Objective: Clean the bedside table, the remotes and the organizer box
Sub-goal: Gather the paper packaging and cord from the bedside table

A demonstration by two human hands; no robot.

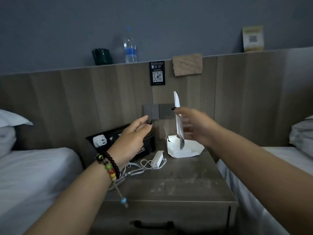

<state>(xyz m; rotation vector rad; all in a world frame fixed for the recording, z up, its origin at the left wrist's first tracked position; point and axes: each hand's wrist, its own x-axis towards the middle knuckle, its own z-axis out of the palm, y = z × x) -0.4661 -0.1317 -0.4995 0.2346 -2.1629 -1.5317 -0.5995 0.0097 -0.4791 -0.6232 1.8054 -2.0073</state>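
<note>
The grey wooden bedside table (177,182) stands between two beds. At its back left sits the black organizer box (145,147) with a white plug adapter (100,141) inside. My left hand (133,138) hovers over the box with relaxed fingers, holding nothing. My right hand (194,126) grips a thin white card or leaflet (177,116) upright above a white angular stand (184,149) at the table's back. No remote is plainly visible.
A white charger block (158,159) with tangled cables (133,170) lies mid-left on the table. Wall switches and a socket (159,111) sit behind. A dark mug (102,56), a water bottle (130,46) and a card stand on the headboard ledge. Beds flank both sides.
</note>
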